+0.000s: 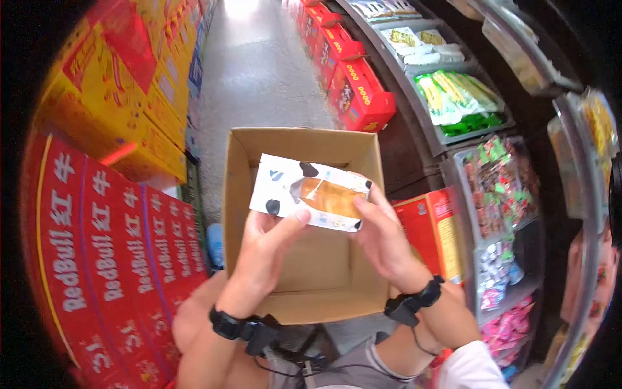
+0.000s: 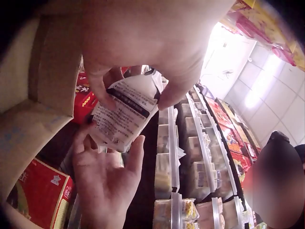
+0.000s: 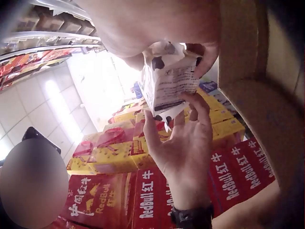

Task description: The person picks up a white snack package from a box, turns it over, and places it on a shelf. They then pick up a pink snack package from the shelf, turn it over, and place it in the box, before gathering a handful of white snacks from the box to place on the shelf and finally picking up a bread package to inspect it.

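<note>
A white packet with black spots (image 1: 278,170) and a clear window showing an orange-brown food is held between both hands over a cardboard box (image 1: 317,266). In the head view the left hand (image 1: 269,243) pinches its lower left edge, thumb on the front. The right hand (image 1: 383,236) grips its right end. Printed text covers the back of the packet (image 2: 126,112) in the left wrist view, where the right hand (image 2: 107,183) is below it. In the right wrist view the left hand (image 3: 183,148) has its fingertips against the packet (image 3: 169,86).
Red RedBull cartons (image 1: 97,253) and yellow cartons (image 1: 123,84) are stacked at left. Red gift boxes (image 1: 356,91) line the aisle floor (image 1: 253,71). A red box (image 1: 427,233) stands right of the cardboard box. Shelf bins hold green packets (image 1: 460,97) and wrapped sweets (image 1: 495,188).
</note>
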Motion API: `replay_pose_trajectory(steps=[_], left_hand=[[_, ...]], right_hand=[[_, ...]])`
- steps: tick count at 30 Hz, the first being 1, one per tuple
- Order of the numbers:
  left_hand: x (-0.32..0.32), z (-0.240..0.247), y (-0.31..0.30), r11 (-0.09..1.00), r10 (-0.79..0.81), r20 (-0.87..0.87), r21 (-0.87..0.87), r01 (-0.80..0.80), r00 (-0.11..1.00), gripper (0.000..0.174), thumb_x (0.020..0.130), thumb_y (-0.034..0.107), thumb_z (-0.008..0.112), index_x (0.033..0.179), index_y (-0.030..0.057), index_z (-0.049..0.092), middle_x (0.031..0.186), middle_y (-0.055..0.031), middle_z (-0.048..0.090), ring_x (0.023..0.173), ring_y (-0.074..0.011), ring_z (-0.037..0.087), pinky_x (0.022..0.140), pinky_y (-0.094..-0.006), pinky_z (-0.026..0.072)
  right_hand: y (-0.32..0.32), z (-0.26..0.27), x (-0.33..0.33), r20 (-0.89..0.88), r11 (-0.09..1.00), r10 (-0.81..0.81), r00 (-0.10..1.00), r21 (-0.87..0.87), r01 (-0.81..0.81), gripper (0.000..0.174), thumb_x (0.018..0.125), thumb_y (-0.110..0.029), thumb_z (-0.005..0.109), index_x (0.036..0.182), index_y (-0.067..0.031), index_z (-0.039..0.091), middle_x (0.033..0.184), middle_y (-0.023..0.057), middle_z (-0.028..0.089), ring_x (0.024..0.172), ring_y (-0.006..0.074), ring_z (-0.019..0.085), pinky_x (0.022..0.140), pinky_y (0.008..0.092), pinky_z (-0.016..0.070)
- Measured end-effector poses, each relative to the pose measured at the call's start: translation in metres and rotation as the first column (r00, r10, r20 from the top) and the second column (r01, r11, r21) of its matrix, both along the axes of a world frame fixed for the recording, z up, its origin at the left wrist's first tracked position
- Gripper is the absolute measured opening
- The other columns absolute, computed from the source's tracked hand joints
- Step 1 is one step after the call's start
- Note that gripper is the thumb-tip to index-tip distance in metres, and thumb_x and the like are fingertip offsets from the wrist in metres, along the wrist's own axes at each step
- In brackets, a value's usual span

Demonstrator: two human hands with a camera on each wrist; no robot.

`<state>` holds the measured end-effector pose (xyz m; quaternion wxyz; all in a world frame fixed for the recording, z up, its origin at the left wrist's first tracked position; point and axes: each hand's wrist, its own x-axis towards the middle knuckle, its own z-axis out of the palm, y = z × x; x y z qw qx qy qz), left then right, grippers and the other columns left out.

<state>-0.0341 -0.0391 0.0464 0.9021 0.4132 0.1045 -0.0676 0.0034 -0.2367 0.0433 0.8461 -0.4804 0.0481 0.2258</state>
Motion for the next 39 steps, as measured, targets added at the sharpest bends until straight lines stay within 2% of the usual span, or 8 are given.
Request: replay_pose_trajectory(steps=[3,6,17,22,26,28,33,39], left_hand=[[0.000,0.001,-0.001,0.999,0.035,0.020,-0.014,-0.034,0.999,0.052,0.091,0.011,0.075,0.136,-0.0001,0.052,0.130,-0.0096,0.063,0.120,-0.0176,0.060,0.105,-0.0365,0.0461],[0.002,-0.003,0.000,0.999,0.029,0.053,-0.033,-0.027,0.998,0.053,0.091,0.012,0.076,0.136,0.0002,0.052,0.132,-0.0093,0.062,0.121,-0.0161,0.059,0.107,-0.0353,0.0446],[0.000,0.001,0.007,0.999,0.022,0.033,-0.030,-0.021,0.999,0.053,0.091,0.011,0.075,0.137,0.0008,0.051,0.130,-0.0090,0.062,0.121,-0.0176,0.059,0.102,-0.0358,0.0487],[-0.001,-0.009,0.003,1.000,0.023,0.012,0.012,-0.023,1.000,0.051,0.092,0.018,0.074,0.136,0.0012,0.053,0.127,-0.0086,0.063,0.118,-0.0174,0.060,0.100,-0.0347,0.0494],[-0.001,0.002,0.001,0.999,0.037,-0.065,0.039,-0.034,0.997,0.050,0.094,0.025,0.071,0.135,0.0039,0.054,0.128,-0.0069,0.063,0.119,-0.0176,0.060,0.100,-0.0375,0.0495],[0.001,-0.005,0.001,0.999,0.034,-0.101,0.033,-0.031,0.994,0.049,0.094,0.026,0.071,0.136,0.0052,0.054,0.128,-0.0059,0.062,0.120,-0.0174,0.059,0.100,-0.0386,0.0490],[0.003,-0.005,0.000,0.999,0.010,-0.120,-0.033,-0.014,0.993,0.050,0.099,0.033,0.062,0.142,0.0103,0.051,0.141,-0.0055,0.058,0.131,-0.0227,0.055,0.115,-0.0478,0.0369],[0.005,-0.005,-0.003,0.996,0.036,-0.117,-0.071,-0.045,0.992,0.048,0.099,0.028,0.060,0.142,0.0093,0.049,0.144,-0.0082,0.057,0.135,-0.0258,0.052,0.115,-0.0487,0.0387]], right_hand=[[0.005,0.003,0.000,0.012,1.000,0.019,1.000,-0.003,-0.019,0.056,0.102,-0.023,0.061,0.151,-0.0098,0.038,0.145,0.0096,0.051,0.137,0.0240,0.049,0.112,0.0449,0.0406],[0.009,0.006,0.000,0.031,0.994,0.021,0.999,-0.104,-0.018,0.054,0.104,-0.031,0.056,0.150,-0.0110,0.037,0.148,0.0090,0.052,0.135,0.0235,0.053,0.109,0.0422,0.0448],[0.015,0.008,-0.002,0.056,0.988,0.051,0.997,-0.147,-0.043,0.053,0.104,-0.032,0.053,0.151,-0.0134,0.036,0.149,0.0083,0.051,0.134,0.0237,0.052,0.106,0.0451,0.0452],[0.016,0.006,-0.005,0.043,0.993,-0.011,0.999,-0.116,0.016,0.053,0.103,-0.028,0.056,0.150,-0.0120,0.040,0.144,0.0065,0.055,0.132,0.0210,0.054,0.107,0.0417,0.0453],[0.017,0.006,-0.006,0.099,0.993,-0.087,0.991,-0.072,0.095,0.058,0.098,-0.015,0.065,0.150,-0.0061,0.041,0.136,0.0081,0.056,0.128,0.0175,0.053,0.108,0.0353,0.0429],[0.018,0.002,-0.004,0.162,0.987,-0.107,0.981,-0.102,0.125,0.059,0.098,-0.013,0.067,0.150,-0.0027,0.040,0.133,0.0088,0.058,0.125,0.0161,0.055,0.107,0.0334,0.0439],[0.016,0.000,-0.003,0.261,0.979,-0.119,0.958,-0.132,0.158,0.060,0.098,-0.015,0.068,0.149,0.0000,0.040,0.131,0.0102,0.058,0.122,0.0157,0.057,0.106,0.0324,0.0453],[0.013,-0.005,-0.007,0.313,0.981,-0.108,0.943,-0.121,0.152,0.057,0.098,-0.016,0.068,0.147,-0.0023,0.043,0.128,0.0089,0.058,0.120,0.0138,0.057,0.104,0.0311,0.0462]])
